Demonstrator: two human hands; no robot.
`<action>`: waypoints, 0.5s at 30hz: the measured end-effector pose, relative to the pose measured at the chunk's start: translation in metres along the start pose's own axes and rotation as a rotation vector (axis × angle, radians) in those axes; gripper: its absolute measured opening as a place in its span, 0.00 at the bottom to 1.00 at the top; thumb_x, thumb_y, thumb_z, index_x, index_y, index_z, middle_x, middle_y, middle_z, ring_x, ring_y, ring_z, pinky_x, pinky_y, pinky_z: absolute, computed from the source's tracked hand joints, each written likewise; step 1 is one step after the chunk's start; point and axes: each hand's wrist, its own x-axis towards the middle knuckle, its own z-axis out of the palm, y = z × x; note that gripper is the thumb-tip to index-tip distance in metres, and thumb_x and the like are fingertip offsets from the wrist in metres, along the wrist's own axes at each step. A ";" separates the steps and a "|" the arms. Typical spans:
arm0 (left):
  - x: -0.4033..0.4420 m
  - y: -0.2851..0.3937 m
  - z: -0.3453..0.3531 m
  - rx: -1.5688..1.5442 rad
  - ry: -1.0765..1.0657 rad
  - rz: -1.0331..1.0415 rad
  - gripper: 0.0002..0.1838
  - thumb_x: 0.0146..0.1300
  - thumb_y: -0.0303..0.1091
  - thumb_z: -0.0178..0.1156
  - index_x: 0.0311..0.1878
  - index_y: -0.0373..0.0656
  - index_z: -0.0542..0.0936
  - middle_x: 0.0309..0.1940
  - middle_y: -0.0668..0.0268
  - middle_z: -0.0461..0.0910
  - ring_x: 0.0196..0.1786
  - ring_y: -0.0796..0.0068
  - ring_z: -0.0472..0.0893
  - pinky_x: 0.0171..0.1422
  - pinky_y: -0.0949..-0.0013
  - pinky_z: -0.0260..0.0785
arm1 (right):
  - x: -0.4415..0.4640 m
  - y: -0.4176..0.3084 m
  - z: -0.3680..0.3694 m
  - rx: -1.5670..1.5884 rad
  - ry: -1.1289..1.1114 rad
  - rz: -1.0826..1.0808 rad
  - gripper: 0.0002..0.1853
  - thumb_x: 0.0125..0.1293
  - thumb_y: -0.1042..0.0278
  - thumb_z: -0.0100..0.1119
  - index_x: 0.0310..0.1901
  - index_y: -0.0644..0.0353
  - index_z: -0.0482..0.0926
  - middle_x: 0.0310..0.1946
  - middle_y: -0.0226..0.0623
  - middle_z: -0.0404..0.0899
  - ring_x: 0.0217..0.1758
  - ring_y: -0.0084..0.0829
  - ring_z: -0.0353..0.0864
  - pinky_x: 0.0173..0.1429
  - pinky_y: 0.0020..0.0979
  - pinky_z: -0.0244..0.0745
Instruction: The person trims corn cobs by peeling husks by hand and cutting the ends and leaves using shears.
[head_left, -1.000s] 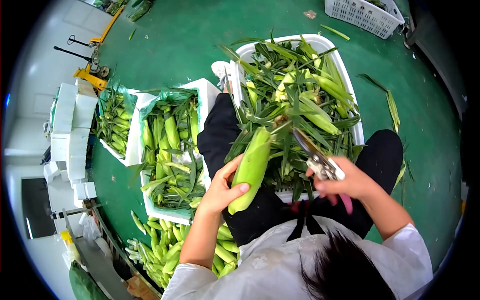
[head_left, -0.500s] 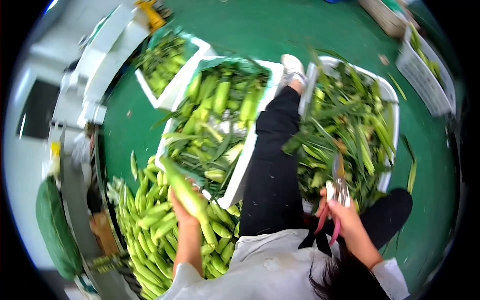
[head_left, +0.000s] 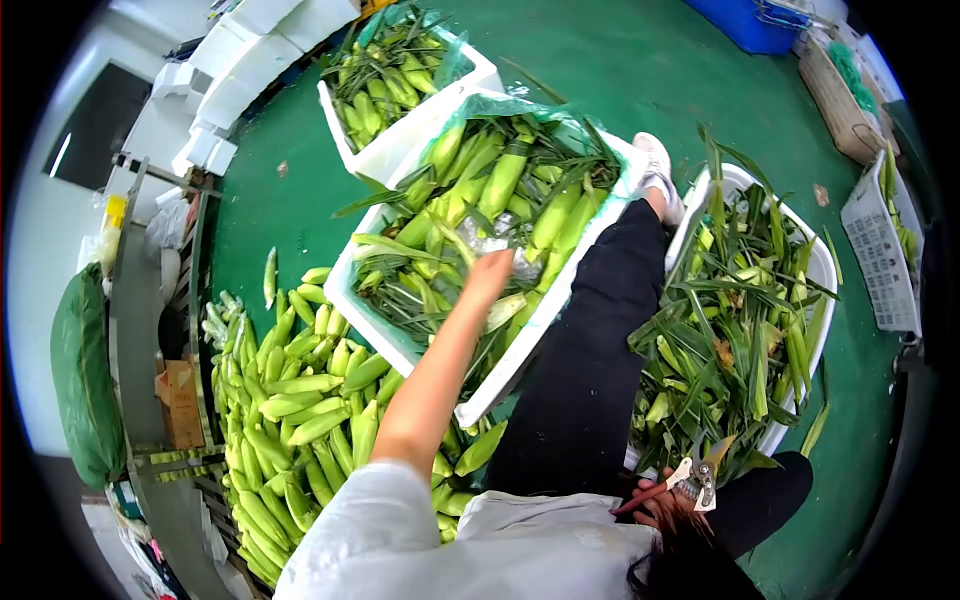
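My left hand (head_left: 488, 274) reaches down into a white foam box (head_left: 342, 278) lined with green film and filled with unpeeled corn ears (head_left: 505, 178). Its fingers point away from me and are mostly hidden, so I cannot tell whether they grip anything. A pale husk tip shows just beside them. At my lap, my right hand (head_left: 652, 500) is wrapped round pruning shears (head_left: 684, 484) with red handles; their blades point up and right. Trimmed green corn ears (head_left: 312, 415) lie in a large pile on the floor to my left.
A white tub (head_left: 822, 262) heaped with cut husks and leaves stands right of my outstretched leg. Beyond the middle box is another foam box (head_left: 470, 85) of corn. White crates (head_left: 880, 255) stand at far right, a metal rack (head_left: 140, 360) at left.
The corn ear has left my left hand, which has moved forward and right into the foam box. My right hand with the shears has drawn back towards my lap. The view has shifted.
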 end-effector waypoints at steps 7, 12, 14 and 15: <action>0.032 0.056 0.080 0.177 -0.158 -0.345 0.45 0.64 0.70 0.54 0.65 0.34 0.74 0.53 0.52 0.83 0.50 0.59 0.84 0.52 0.59 0.76 | -0.019 0.007 0.072 -0.362 -0.071 -0.229 0.45 0.59 0.64 0.62 0.76 0.59 0.52 0.67 0.53 0.68 0.71 0.48 0.68 0.73 0.47 0.63; -0.046 0.130 -0.021 0.080 -0.275 -0.323 0.31 0.68 0.56 0.61 0.57 0.35 0.75 0.35 0.63 0.81 0.18 0.81 0.70 0.19 0.77 0.59 | -0.012 -0.010 0.117 -0.565 -0.058 -0.447 0.34 0.53 0.72 0.58 0.64 0.64 0.65 0.57 0.48 0.75 0.67 0.45 0.72 0.73 0.50 0.63; -0.119 0.152 -0.040 0.104 -0.207 -0.227 0.27 0.69 0.54 0.61 0.53 0.35 0.76 0.32 0.64 0.81 0.19 0.79 0.72 0.20 0.75 0.63 | -0.009 -0.022 0.123 -0.588 -0.134 -0.493 0.32 0.53 0.72 0.58 0.63 0.63 0.66 0.56 0.46 0.75 0.66 0.45 0.73 0.72 0.50 0.65; -0.152 0.152 -0.048 0.143 -0.129 -0.138 0.26 0.69 0.53 0.60 0.52 0.36 0.76 0.30 0.64 0.81 0.19 0.79 0.73 0.22 0.75 0.66 | -0.011 -0.027 0.127 -0.566 -0.172 -0.491 0.32 0.53 0.73 0.58 0.62 0.63 0.66 0.55 0.46 0.75 0.65 0.44 0.74 0.71 0.50 0.66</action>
